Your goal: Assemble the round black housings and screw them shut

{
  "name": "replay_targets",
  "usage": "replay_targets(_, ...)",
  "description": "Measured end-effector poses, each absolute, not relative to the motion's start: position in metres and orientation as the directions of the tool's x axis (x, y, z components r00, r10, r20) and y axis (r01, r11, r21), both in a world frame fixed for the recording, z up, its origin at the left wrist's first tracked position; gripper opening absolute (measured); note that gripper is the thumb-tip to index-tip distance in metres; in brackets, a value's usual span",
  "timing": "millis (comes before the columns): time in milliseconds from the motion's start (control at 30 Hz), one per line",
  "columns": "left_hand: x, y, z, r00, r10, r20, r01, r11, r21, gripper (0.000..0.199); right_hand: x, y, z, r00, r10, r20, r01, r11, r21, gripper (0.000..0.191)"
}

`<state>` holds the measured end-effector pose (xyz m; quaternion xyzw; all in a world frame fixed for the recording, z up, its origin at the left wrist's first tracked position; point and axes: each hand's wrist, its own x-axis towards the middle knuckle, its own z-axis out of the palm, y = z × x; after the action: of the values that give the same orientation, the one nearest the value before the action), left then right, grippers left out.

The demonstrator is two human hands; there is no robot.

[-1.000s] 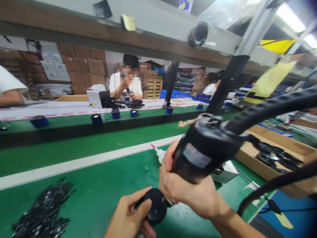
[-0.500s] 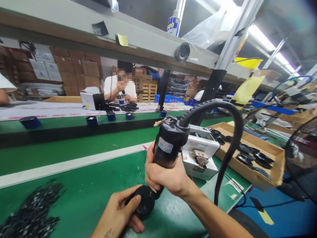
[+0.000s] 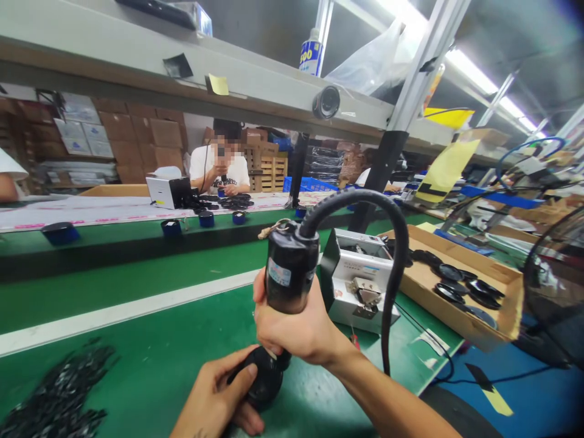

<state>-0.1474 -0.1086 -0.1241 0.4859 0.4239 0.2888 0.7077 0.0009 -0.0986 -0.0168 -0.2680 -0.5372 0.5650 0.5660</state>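
My right hand point(image 3: 292, 322) is wrapped round the body of a black electric screwdriver point(image 3: 291, 267), with a thick black cable curving from its top. The tool stands nearly upright, and its lower end reaches the right edge of a round black disc-shaped part point(image 3: 263, 377). The exact point of contact is hidden behind my fingers. My left hand point(image 3: 223, 389) grips that round part from the left, thumb on top and fingers beneath. Left of my hands lies a pile of small black pieces point(image 3: 59, 389) on the green bench.
A silver-grey machine point(image 3: 358, 280) stands behind my right hand. Right of it, a cardboard tray point(image 3: 511, 322) holds several black discs. Beyond a white strip point(image 3: 137, 310) sit several blue-and-black round parts point(image 3: 171, 227). A person point(image 3: 221, 164) works across the bench. A shelf point(image 3: 274, 91) runs overhead.
The screwdriver has moved left and become more upright over the round part. My left hand keeps its hold on the part, which now looks more tilted.
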Motion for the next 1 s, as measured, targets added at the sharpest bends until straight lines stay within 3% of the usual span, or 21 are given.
replay_targets(333,-0.145,-0.111,-0.118,0.416,0.846,-0.333,0.004,0.365,0.931,0.104,0.007,-0.109,-0.006,-0.186,0.930,0.315,-0.312,0.248,-0.917,0.023)
replay_targets(433,-0.144,-0.112,-0.118,0.402,0.848,-0.345,-0.020,0.384,0.923,0.109,0.053,-0.121,0.018,-0.014,0.911,0.412,-0.288,0.391,-0.874,0.021)
replay_targets(533,-0.144,-0.112,-0.120,0.413,0.845,-0.341,-0.031,0.387,0.922,0.110,0.115,-0.115,0.034,0.288,0.794,0.535,-0.109,0.582,-0.806,0.019)
replay_targets(667,-0.145,-0.111,-0.123,0.411,0.842,-0.349,-0.027,0.394,0.919,0.112,0.167,-0.089,0.023,0.445,0.770,0.458,-0.017,0.518,-0.855,0.023)
replay_targets(867,-0.147,-0.114,-0.125,0.464,0.833,-0.302,-0.050,0.365,0.930,0.099,0.148,-0.094,0.006,0.349,0.902,0.256,-0.126,0.316,-0.940,0.025)
replay_targets(1000,-0.148,-0.113,-0.132,0.508,0.818,-0.271,-0.063,0.348,0.935,0.096,0.081,-0.101,0.007,0.179,0.944,0.279,-0.261,0.319,-0.911,0.027)
